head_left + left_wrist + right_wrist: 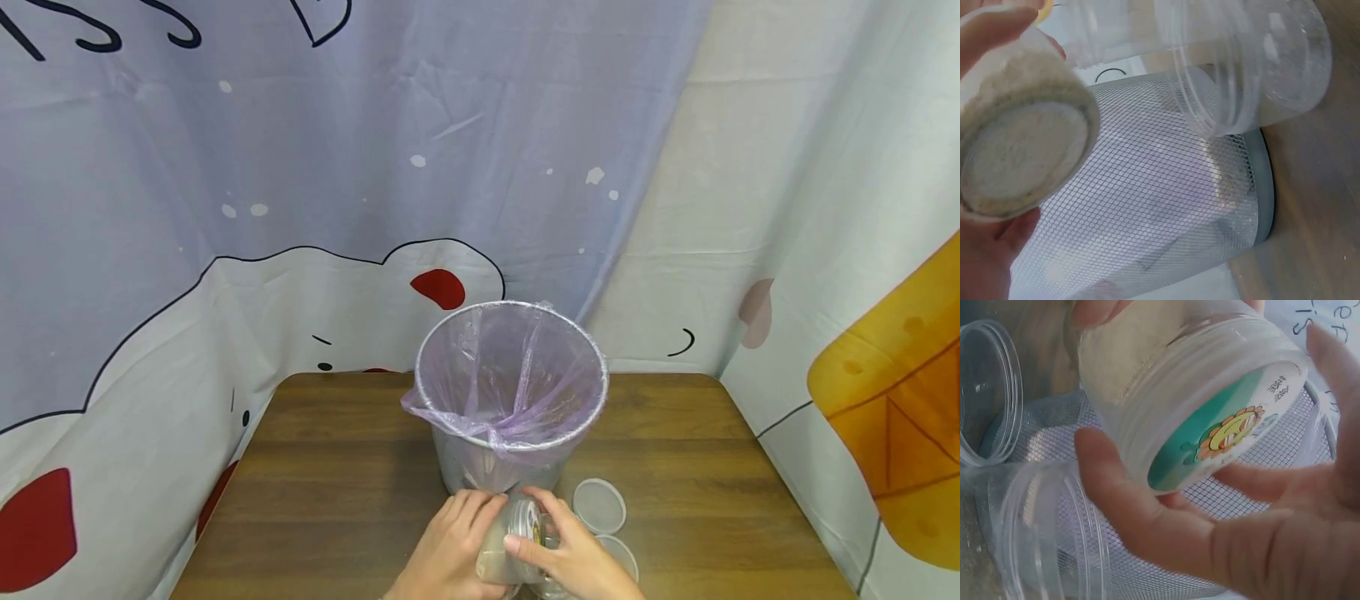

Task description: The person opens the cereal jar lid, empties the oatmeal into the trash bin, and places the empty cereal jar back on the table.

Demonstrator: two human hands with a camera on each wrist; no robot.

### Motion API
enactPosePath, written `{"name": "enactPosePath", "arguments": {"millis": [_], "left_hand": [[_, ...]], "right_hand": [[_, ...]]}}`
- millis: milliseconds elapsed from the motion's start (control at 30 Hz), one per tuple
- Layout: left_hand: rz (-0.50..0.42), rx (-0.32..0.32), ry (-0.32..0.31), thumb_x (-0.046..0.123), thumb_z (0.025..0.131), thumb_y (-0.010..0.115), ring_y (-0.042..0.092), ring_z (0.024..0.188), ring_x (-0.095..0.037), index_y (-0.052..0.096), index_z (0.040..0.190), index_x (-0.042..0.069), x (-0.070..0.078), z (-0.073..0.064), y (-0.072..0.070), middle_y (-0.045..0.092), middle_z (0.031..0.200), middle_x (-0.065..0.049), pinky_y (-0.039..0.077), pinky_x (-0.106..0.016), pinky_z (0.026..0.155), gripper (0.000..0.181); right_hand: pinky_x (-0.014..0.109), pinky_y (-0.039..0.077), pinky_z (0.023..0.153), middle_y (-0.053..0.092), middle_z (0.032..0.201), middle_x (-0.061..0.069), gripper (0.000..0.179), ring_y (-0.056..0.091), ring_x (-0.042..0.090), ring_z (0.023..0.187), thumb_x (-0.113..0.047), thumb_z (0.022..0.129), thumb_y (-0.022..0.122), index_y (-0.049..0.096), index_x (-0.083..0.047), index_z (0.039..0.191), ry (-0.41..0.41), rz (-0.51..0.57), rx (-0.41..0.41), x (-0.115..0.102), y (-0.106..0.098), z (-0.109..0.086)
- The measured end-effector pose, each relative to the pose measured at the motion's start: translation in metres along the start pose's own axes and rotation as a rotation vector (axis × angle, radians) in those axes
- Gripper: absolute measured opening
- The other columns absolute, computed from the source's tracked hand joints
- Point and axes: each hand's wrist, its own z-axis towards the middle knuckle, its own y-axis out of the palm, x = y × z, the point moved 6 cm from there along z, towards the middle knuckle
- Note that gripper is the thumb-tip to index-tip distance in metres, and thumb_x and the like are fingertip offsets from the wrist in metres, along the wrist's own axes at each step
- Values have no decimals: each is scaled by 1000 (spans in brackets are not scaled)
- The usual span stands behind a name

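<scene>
A clear plastic jar (495, 557) of pale beige, crumbly contents lies tilted in front of a mesh bin, its lid turned to the right. My left hand (448, 550) grips the jar around its body; the beige base (1025, 156) faces the left wrist camera. On the lid (1229, 434), a sticker shows a smiling sunflower on green and white. My right hand (576, 554) holds that lid by its edge, thumb on one side and fingers on the other. Clear jars with threaded necks (1260, 69) stand close by, partly hidden by my hands in the head view.
The round mesh bin (1154, 169), lined with a thin purple bag (517, 417), stands just beyond my hands on the wooden table (315, 500). Two translucent round pieces (600, 506) are to the right of it. A printed curtain (360, 183) hangs behind the table.
</scene>
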Motion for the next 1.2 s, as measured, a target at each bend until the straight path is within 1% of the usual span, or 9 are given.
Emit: {"name": "enactPosePath", "arguments": {"millis": [167, 400, 567, 667, 767, 900, 967, 1033, 1200], "left_hand": [[69, 59, 21, 52, 36, 80, 52, 93, -18, 55, 114, 3, 3, 1, -1, 55, 105, -5, 47, -31, 79, 95], [90, 67, 24, 52, 34, 79, 52, 91, -18, 56, 110, 4, 3, 0, -2, 56, 102, -5, 48, -31, 77, 93], [28, 7, -27, 51, 38, 79, 51, 92, -14, 56, 113, 7, -1, 2, -2, 55, 104, -1, 48, -29, 78, 89], [-32, -36, -62, 51, 41, 79, 51, 94, -11, 55, 115, 10, -4, 4, -4, 54, 107, 4, 47, -28, 80, 87], [-90, -78, -69, 53, 45, 79, 52, 94, -9, 54, 117, 11, -7, 6, -7, 54, 109, 5, 47, -27, 83, 87], [-287, -182, -88, 56, 53, 78, 53, 91, -5, 51, 122, 12, -11, 4, -10, 56, 106, 8, 48, -21, 78, 86], [-414, -253, -121, 56, 57, 78, 54, 92, -3, 50, 125, 15, -14, 2, -10, 56, 106, 10, 48, -19, 78, 84], [-523, -317, -155, 53, 59, 78, 55, 92, -3, 49, 126, 17, -17, 1, -10, 58, 107, 11, 48, -19, 77, 81], [-648, -432, -222, 44, 61, 79, 55, 91, -1, 52, 123, 19, -22, -2, -6, 61, 108, 11, 48, -17, 75, 73]], "right_hand": [[40, 55, 61, 36, 127, 27, 63, 57, 34, 99, -30, 90, 56, 26, -5, 140, 40, 209, -53, 4, 3, 3], [38, 54, 61, 38, 126, 25, 66, 59, 29, 96, -32, 88, 59, 28, -3, 139, 71, 213, -55, 5, 3, 2], [37, 54, 63, 39, 125, 23, 66, 58, 30, 98, -29, 87, 60, 28, -3, 139, 43, 231, -70, 2, 3, 2], [39, 54, 67, 39, 126, 24, 67, 56, 35, 102, -29, 86, 62, 29, -5, 139, 27, 216, -76, 1, 3, 3], [44, 54, 70, 39, 129, 23, 67, 51, 42, 107, -31, 84, 64, 31, -9, 139, 8, 151, -71, -1, 2, 2], [47, 51, 73, 44, 128, 16, 66, 48, 39, 107, -32, 80, 69, 38, -17, 136, -43, 30, -55, -5, 2, -1], [44, 50, 73, 47, 126, 10, 65, 47, 34, 106, -31, 77, 72, 41, -22, 134, -86, -21, -50, -8, 2, -2], [38, 50, 73, 47, 125, 5, 66, 44, 30, 105, -27, 76, 74, 42, -26, 133, -129, -23, -59, -11, 3, -4], [25, 53, 69, 46, 121, 3, 67, 45, 22, 104, -21, 75, 75, 42, -20, 134, -328, 2, -109, -19, 6, -6]]}}
